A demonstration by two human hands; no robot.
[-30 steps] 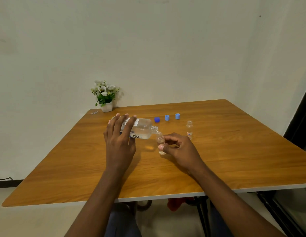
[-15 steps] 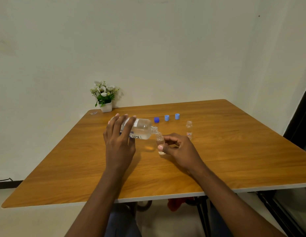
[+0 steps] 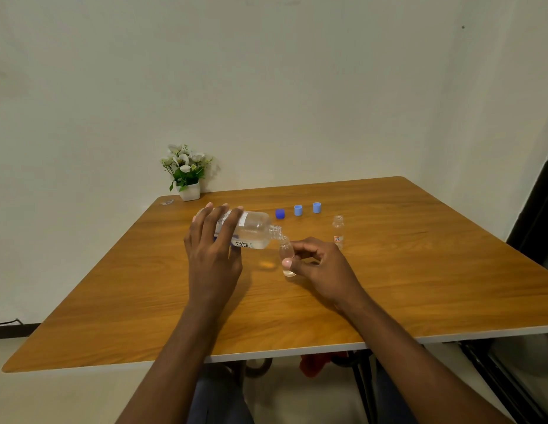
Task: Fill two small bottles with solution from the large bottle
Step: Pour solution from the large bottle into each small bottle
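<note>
My left hand (image 3: 213, 252) grips the large clear bottle (image 3: 254, 229), tipped on its side with its open neck pointing right. The neck touches the mouth of a small clear bottle (image 3: 286, 255) that stands on the wooden table (image 3: 419, 270). My right hand (image 3: 323, 267) holds that small bottle between thumb and fingers. A little liquid shows at its bottom. A second small bottle (image 3: 338, 230), uncapped with a red-marked label, stands alone to the right, beyond my right hand.
A dark blue cap (image 3: 280, 213) and two light blue caps (image 3: 298, 210) (image 3: 316, 207) sit in a row behind the bottles. A potted white flower (image 3: 187, 172) stands at the table's back left corner by the wall, with a small clear scrap (image 3: 167, 202) beside it.
</note>
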